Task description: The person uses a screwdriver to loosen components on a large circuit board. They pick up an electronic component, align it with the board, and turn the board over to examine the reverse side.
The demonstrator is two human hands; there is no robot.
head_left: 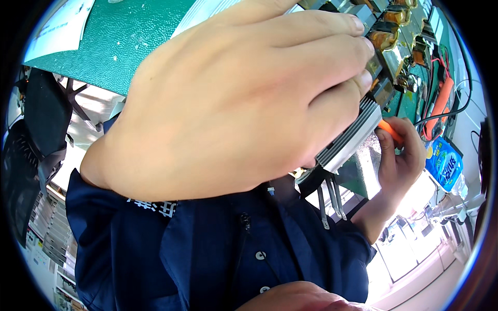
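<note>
My left hand (pixel 233 103) fills the middle of the view, back of the hand up, with its fingers wrapped over a power circuit assembly. A grey finned heat sink (pixel 355 132) shows below those fingers, and several flat metal terminals (pixel 332 202) stick out under it. Copper-wound coils and other components (pixel 394 41) of the assembly rise beyond the fingertips. On the right, my right hand (pixel 407 155) is closed around an orange handle (pixel 390 132), pressed near the heat sink's edge. What the handle's far end touches is hidden.
A green work mat (pixel 129 41) covers the bench, with printed paper (pixel 59 31) at the far left. To the right lie a red-orange tool (pixel 440 103), a black cable (pixel 469 78) and a blue packet (pixel 445 163). A black chair (pixel 44 109) stands left.
</note>
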